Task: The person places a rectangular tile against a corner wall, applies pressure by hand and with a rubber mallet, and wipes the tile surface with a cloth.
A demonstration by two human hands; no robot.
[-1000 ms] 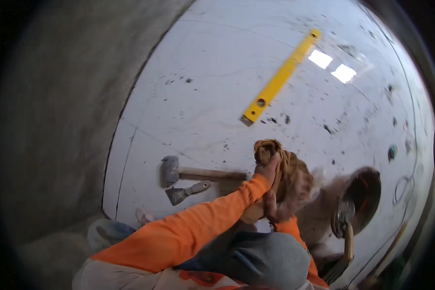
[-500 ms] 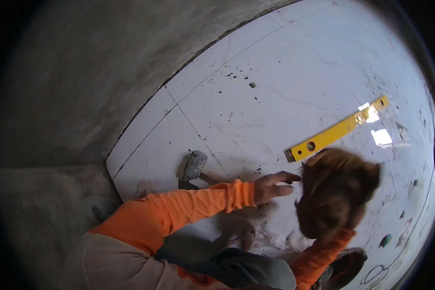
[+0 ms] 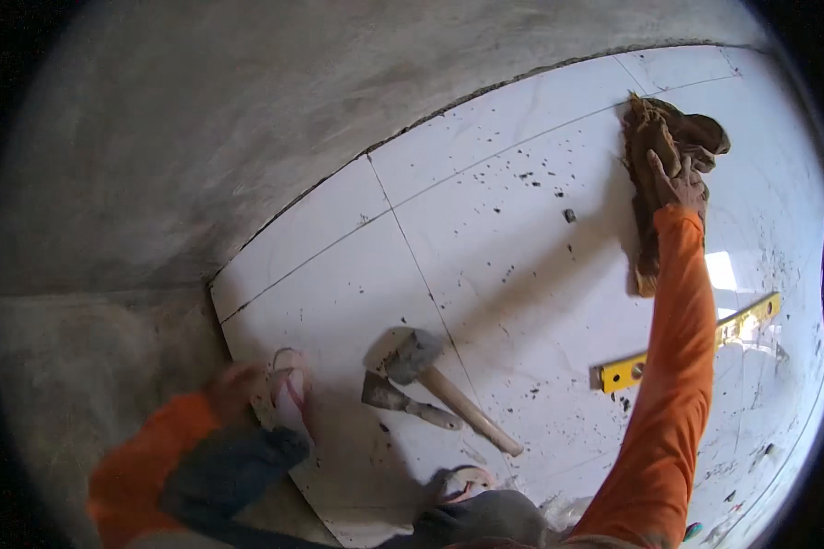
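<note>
My right hand (image 3: 677,188) reaches far forward, fingers spread over a bunched brown cloth (image 3: 649,252) pressed on the white tiles at the upper right. My left hand (image 3: 235,384), blurred at the lower left beside my sandalled foot (image 3: 289,393), has fingers too smeared to read. Between my arms lie a mallet (image 3: 414,355) with a grey head and wooden handle, and a scraper (image 3: 384,395) alongside it. A yellow spirit level (image 3: 622,373) lies across the floor at the right, partly behind my right forearm.
A grey cement wall (image 3: 275,110) borders the tiled floor (image 3: 320,293) along the back left, with a bare concrete surface (image 3: 101,366) at the lower left. Dark debris specks (image 3: 569,216) are scattered over the tiles. My other foot (image 3: 467,485) is at the lower edge.
The cloth, earlier bunched in both hands, then lifted by my right, is now down on the tiles far forward. My left hand has drawn back left. The view has shifted.
</note>
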